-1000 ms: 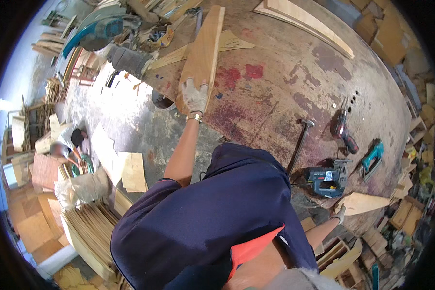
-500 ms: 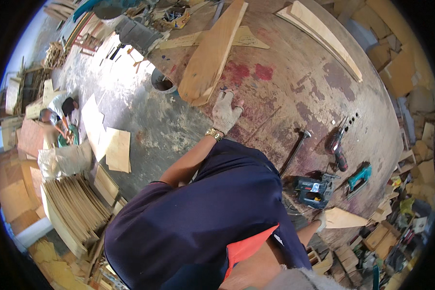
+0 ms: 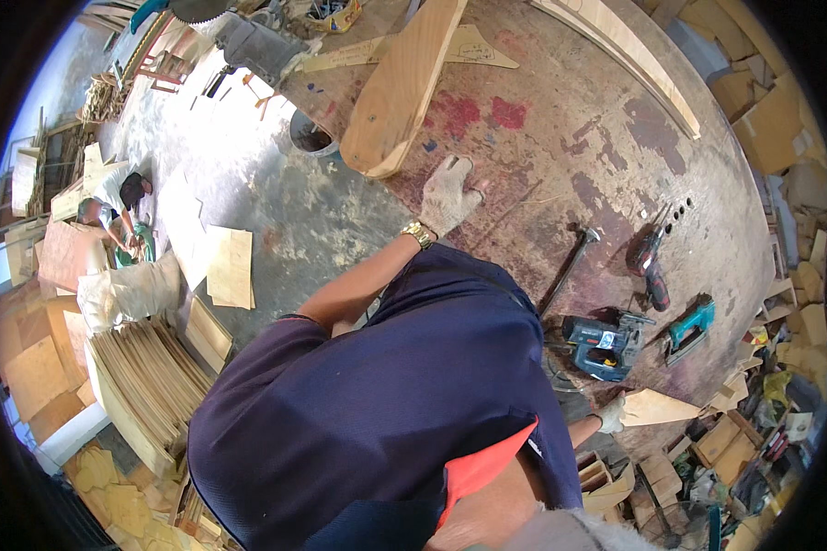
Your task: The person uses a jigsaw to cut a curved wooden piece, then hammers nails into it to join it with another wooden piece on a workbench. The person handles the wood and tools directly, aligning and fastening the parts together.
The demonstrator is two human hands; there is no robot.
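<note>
My left hand (image 3: pixel 450 197), in a pale knit glove with a gold watch at the wrist, rests over the worn tabletop (image 3: pixel 542 170). Its thumb stands apart from the fingers, and nothing is in it. Just ahead and to its left lies a long wooden board (image 3: pixel 400 92) with a rounded end, across a thin marked wooden template (image 3: pixel 482 48). At the lower right, my gloved right hand (image 3: pixel 609 415) closes on the end of a tapered wooden piece (image 3: pixel 660 408); its fingers are partly hidden.
Right of my body lie a hammer (image 3: pixel 572 268), a drill (image 3: pixel 650 266), a jigsaw (image 3: pixel 605 345) and a teal stapler-like tool (image 3: pixel 690 329). Curved wooden strips (image 3: pixel 636 69) lie at the far right. Stacked panels (image 3: pixel 147 386) stand left; beyond them a person (image 3: pixel 124 207) bends over something green.
My left hand has shifted slightly right and back, away from the long board's end, as the view moves a little. My right hand stays at the tapered piece.
</note>
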